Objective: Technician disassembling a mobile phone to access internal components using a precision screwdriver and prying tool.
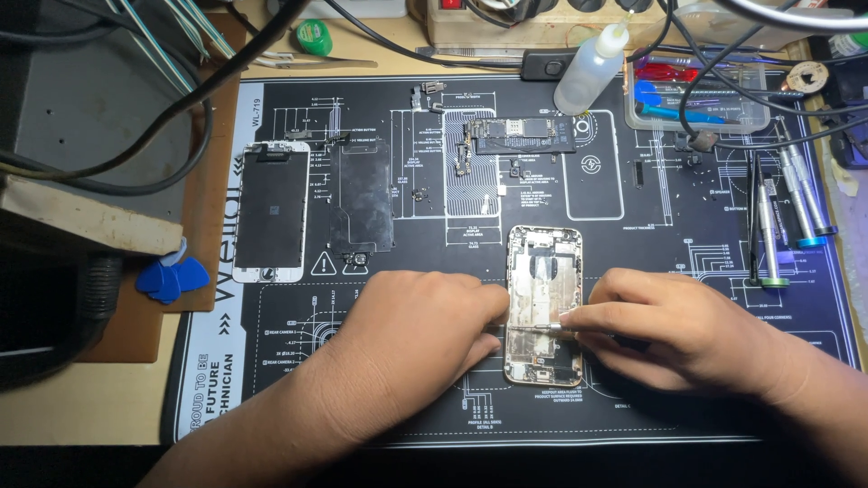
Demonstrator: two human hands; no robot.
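- Our left hand (411, 339) braces the opened phone shell (542, 303), fingertips curled against its left edge, near the repair mat's (633, 407) front edge.
- Our right hand (674, 330) pinches a thin screwdriver (542, 327) between thumb and forefinger, tip inside the shell.

I have only 1 view, from the camera on the person's head. It looks steeply down and forward, close over the black repair mat (633, 244), with the bench's far edge at the top. Both forearms come in from the bottom edge.
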